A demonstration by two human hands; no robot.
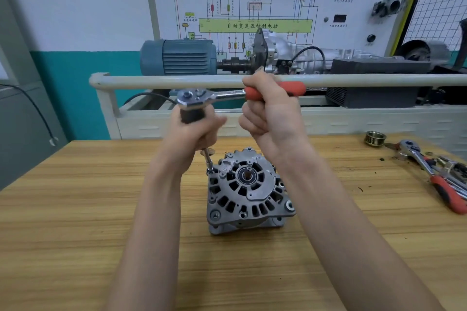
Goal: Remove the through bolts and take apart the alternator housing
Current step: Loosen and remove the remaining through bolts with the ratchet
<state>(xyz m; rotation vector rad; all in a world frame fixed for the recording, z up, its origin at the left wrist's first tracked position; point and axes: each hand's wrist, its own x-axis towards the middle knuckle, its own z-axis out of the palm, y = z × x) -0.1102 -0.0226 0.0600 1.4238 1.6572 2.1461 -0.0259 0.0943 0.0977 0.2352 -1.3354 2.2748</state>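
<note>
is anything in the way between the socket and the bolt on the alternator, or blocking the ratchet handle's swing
Nothing visible is. The extension runs from the left hand straight down to the bolt spot on the alternator rim. The right hand grips the red ratchet handle high above the table, in front of the white rail; their gap cannot be judged.

Automotive training workshop, wiring-diagram teaching board (255,7) (Chinese labels), blue electric motor (178,57) coupled to a gearbox (283,50), wooden workbench (75,209), spare ratchets (434,174)
</note>
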